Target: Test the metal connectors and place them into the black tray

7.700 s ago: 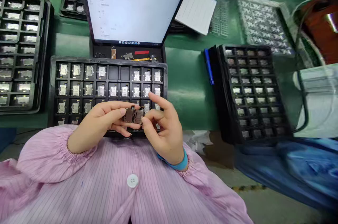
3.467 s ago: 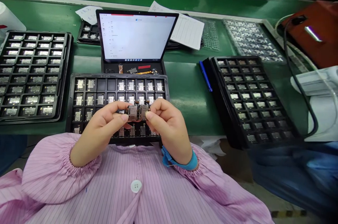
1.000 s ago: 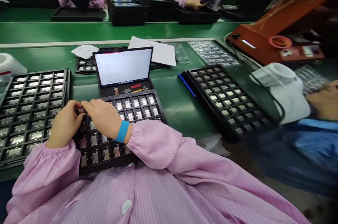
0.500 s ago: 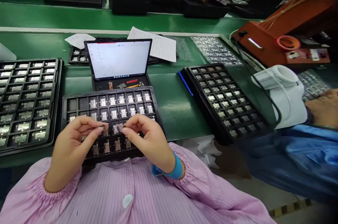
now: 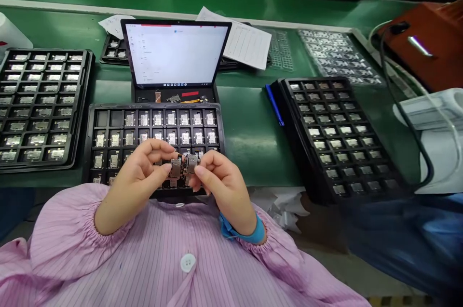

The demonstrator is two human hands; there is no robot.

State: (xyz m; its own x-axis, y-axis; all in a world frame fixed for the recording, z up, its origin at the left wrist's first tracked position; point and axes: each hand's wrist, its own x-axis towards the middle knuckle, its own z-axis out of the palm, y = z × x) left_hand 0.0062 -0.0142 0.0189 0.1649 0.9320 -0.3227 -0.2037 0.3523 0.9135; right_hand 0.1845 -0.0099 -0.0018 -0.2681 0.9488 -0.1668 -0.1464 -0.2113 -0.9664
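Between the fingertips of my left hand (image 5: pixel 146 167) is a small circuit board (image 5: pixel 175 168) with a silvery metal cover. A similar small board (image 5: pixel 191 163) is pinched in my right hand (image 5: pixel 222 179), which wears a blue wrist strap (image 5: pixel 246 232). The two boards are held close side by side; I cannot tell whether they touch. Both hands are above the front part of a black compartment tray (image 5: pixel 220 119), whose pockets hold rows of like boards. Two pockets at its back left hold nothing. My hands hide part of the front rows.
Behind the tray stands a laptop (image 5: pixel 175 54) with a lit screen. Filled trays lie at left (image 5: pixel 90 63) and right (image 5: pixel 289 153), with a blue pen (image 5: pixel 275 104) by the right one. Papers (image 5: pixel 249 44), a sheet of packed parts (image 5: pixel 336 56) and an orange machine (image 5: pixel 423 46) are farther back.
My hands have come closer together, bringing the two boards side by side with their metal faces showing. The camera view has tilted down, and the co-workers across the bench are out of sight.
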